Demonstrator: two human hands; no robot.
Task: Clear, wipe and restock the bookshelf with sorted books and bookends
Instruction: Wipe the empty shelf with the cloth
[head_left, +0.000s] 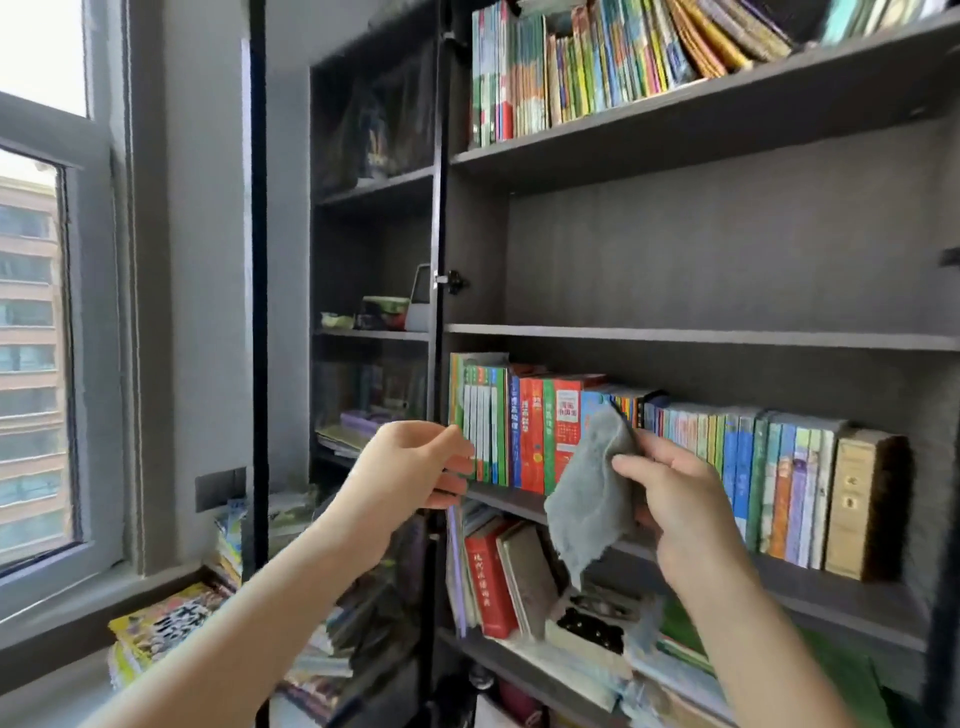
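Note:
A dark grey bookshelf (675, 335) fills the right of the view. Its middle compartment holds no books. My right hand (675, 499) pinches a grey cloth (592, 493), which hangs in front of the shelf below. That shelf carries a row of upright colourful books (530, 431) running to a tan boxed volume (852, 504) at the right. My left hand (415, 467) hovers left of the cloth with fingers loosely curled, holding nothing I can see. The top shelf holds thin bright books (597, 67), some leaning.
An open dark-framed glass door (258, 260) stands left of the shelf. Stacks of books (166, 629) lie on the window sill at lower left. The lowest visible shelf holds a red book (485, 587) and loose leaning volumes. A window (36, 312) is at far left.

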